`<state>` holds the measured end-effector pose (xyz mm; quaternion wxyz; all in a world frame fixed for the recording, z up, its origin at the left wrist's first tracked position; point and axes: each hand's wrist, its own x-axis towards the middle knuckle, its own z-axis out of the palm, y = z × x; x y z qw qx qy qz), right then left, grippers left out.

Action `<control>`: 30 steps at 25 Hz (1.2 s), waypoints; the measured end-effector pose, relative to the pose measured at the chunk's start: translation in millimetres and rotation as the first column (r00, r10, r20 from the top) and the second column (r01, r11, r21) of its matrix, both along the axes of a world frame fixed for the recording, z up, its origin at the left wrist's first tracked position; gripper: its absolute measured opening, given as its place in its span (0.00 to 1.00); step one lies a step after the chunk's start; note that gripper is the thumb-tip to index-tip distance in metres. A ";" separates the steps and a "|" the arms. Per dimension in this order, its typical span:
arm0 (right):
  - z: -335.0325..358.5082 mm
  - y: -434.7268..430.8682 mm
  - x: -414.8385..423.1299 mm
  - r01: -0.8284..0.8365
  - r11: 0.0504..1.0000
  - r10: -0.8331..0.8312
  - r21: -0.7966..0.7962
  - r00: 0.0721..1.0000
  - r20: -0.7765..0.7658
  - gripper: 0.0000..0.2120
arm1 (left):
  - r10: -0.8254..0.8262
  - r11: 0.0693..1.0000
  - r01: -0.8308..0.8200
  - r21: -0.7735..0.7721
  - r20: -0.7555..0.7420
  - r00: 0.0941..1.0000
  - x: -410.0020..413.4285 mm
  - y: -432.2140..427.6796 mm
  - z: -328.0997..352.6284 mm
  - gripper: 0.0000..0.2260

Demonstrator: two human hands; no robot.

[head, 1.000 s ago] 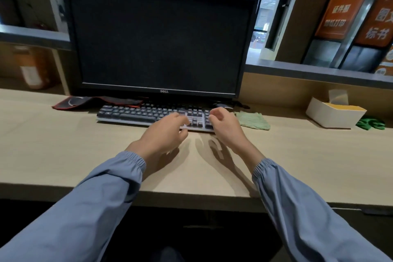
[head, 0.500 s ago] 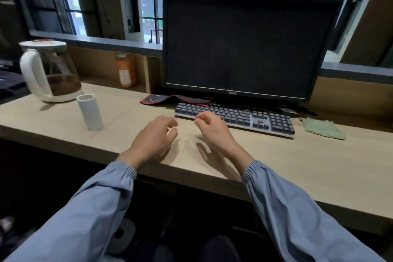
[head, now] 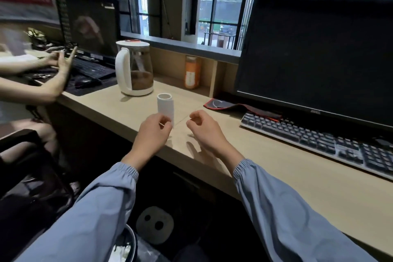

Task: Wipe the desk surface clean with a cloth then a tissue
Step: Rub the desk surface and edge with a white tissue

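Tabletop: pale wood grain, runs from the far left to the near right across the view. Both of the wearer's hands are over its front edge, left of the middle.

Left hand: fingers loosely curled, thumb close to the fingertips, nothing held. Its fingertips overlap the foot of a white cup that stands upright on the tabletop; cannot tell whether they touch it.

Right hand: fingers loosely curled, nothing held. It hangs just above the wood, with its shadow on the surface below. The two hands are near each other but apart. Both arms are in blue sleeves with gathered cuffs.

Behind the cup: a kettle with a white handle and lid and a clear body, brown liquid in the lower part. To the right of it, an orange bottle stands in a recess under the window ledge.

Right side: a dark monitor, with a keyboard lying in front of it. A red-edged black mat lies partly under the keyboard's left end.

Far left, blurred: a second monitor, a second keyboard and a mouse. Another person's hand is raised over that keyboard.
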<state>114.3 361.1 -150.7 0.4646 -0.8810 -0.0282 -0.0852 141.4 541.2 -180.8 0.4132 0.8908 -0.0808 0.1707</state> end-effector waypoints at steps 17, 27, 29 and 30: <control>0.0 37.9 54.0 0.097 0.974 -0.116 0.207 0.990 0.084 0.04 | -0.171 0.846 0.101 -0.523 -0.087 0.981 54.3 13.4 14.5 0.11; 18.4 -18.6 -11.8 0.225 0.954 -0.271 0.200 0.930 0.248 0.07 | -0.569 0.487 0.161 -0.859 -0.171 0.804 -17.0 -43.8 26.2 0.19; 20.1 -28.5 -25.9 0.245 0.955 -0.285 0.170 0.917 0.280 0.07 | -0.614 0.440 0.169 -0.882 -0.158 0.773 -28.6 -53.7 23.2 0.22; 20.7 -33.8 -33.2 0.247 0.953 -0.288 0.174 0.916 0.279 0.06 | -0.628 0.447 0.182 -0.876 -0.163 0.761 -35.3 -59.9 22.7 0.22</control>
